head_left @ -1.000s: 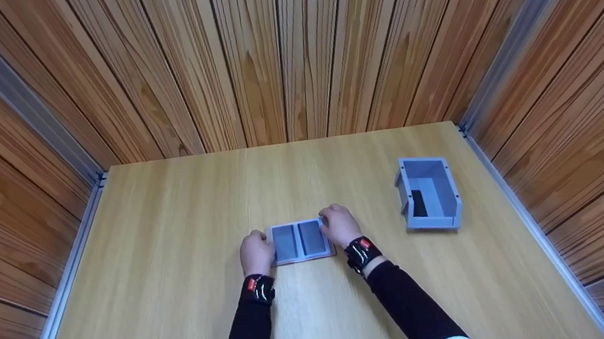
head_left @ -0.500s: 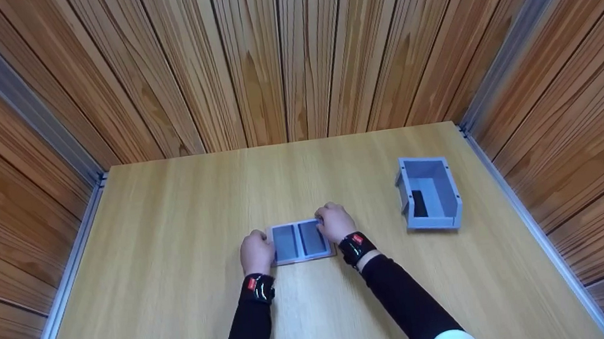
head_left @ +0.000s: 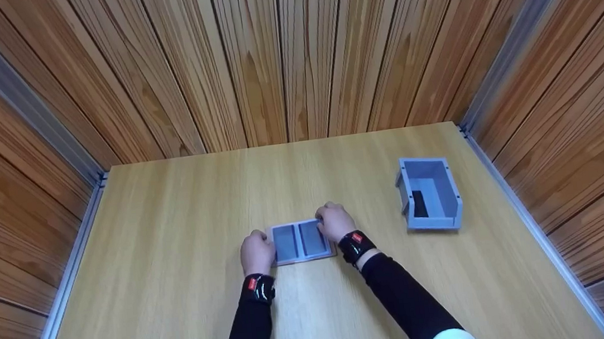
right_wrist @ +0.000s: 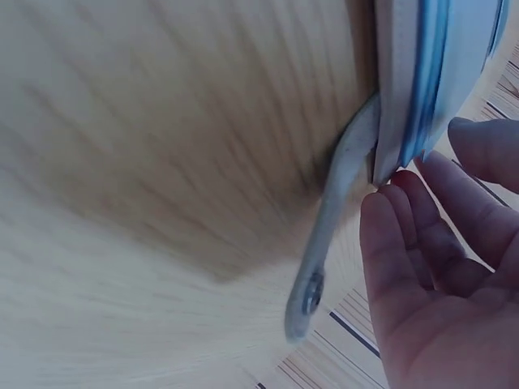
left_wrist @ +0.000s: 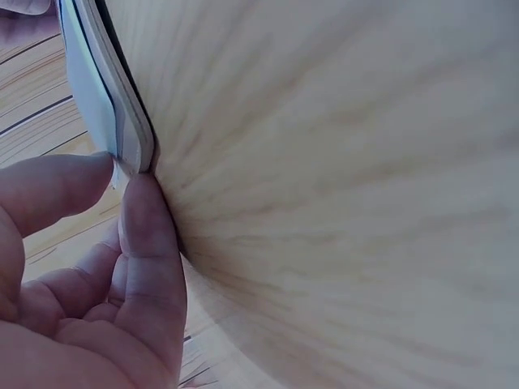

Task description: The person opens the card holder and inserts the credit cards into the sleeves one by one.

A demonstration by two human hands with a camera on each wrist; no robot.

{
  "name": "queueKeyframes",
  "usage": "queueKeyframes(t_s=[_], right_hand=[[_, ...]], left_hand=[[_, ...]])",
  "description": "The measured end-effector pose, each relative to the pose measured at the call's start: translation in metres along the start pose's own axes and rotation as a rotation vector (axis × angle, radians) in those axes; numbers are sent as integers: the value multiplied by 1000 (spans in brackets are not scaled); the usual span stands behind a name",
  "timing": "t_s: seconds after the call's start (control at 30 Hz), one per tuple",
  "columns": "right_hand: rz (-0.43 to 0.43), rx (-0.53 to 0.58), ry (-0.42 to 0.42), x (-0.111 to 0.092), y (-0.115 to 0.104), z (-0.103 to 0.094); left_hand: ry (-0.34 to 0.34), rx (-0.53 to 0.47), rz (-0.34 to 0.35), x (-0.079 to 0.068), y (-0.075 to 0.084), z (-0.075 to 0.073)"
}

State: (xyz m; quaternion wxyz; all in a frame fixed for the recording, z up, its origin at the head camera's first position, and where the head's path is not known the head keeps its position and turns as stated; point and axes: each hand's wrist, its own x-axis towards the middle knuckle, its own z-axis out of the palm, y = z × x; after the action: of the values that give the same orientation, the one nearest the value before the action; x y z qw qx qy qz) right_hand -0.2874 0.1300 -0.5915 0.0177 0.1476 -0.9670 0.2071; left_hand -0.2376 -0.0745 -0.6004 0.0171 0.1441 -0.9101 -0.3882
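A flat, pale-blue tray with two rectangular recesses point(head_left: 299, 241) lies mid-table in the head view, a brownish layer along its lower edge. At its left end, my left hand point(head_left: 257, 253) pinches a corner; the left wrist view has the thumb point(left_wrist: 61, 190) on the upper face and a finger point(left_wrist: 148, 223) against the lower edge. My right hand point(head_left: 336, 222) holds the right end, fingertips point(right_wrist: 381, 223) at the side and thumb point(right_wrist: 485, 147) over the upper face. From beneath that end sticks a curved grey strip point(right_wrist: 328, 223) with a round fastener.
An open blue-grey bin point(head_left: 435, 223) stands at the right of the wooden table point(head_left: 182, 204), with a flat black piece point(head_left: 419, 203) inside along its left wall. Wood-plank walls point(head_left: 281, 53) close off the back and both sides.
My right hand has shifted slightly left, further over the tray's right edge, then stayed there. The left hand and the tray look unmoved.
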Motion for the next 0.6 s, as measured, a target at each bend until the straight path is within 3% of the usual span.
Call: queueKeyframes(t_s=[0.2, 0.6], right_hand=[[-17, 33, 46, 2, -1, -4], [18, 167, 3, 5, -14, -15]], left_hand=[[5, 2, 3, -1, 1, -1], [3, -3, -8, -1, 1, 0]])
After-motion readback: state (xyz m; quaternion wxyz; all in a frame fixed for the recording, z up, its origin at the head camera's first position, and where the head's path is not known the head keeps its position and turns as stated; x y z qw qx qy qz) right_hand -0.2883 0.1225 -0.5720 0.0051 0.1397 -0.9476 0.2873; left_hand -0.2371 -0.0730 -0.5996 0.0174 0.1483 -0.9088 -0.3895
